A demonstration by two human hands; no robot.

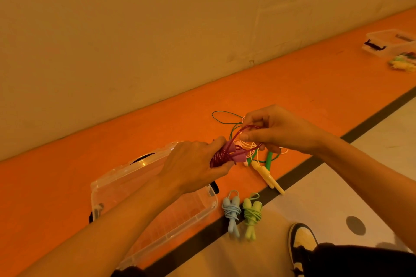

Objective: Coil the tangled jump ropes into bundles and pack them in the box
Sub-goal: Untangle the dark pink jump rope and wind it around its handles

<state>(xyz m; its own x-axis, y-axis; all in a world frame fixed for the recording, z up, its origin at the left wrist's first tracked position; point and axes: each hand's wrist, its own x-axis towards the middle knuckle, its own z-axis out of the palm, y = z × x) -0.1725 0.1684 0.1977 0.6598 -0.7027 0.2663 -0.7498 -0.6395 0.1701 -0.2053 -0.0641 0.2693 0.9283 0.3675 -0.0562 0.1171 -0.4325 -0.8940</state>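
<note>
Here, the red rope coil [220, 158] and its handles [239, 157] are gripped in the left hand [193, 165] to prevent unwinding; the free loop [241, 132] is pinched by the right hand [278, 130], presumably for tucking.

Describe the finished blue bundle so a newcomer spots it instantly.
Find the clear plastic box on the orange floor strip. Right of it lie two coiled bundles. The blue jump rope bundle lies nearer the box than the green jump rope bundle.
</note>
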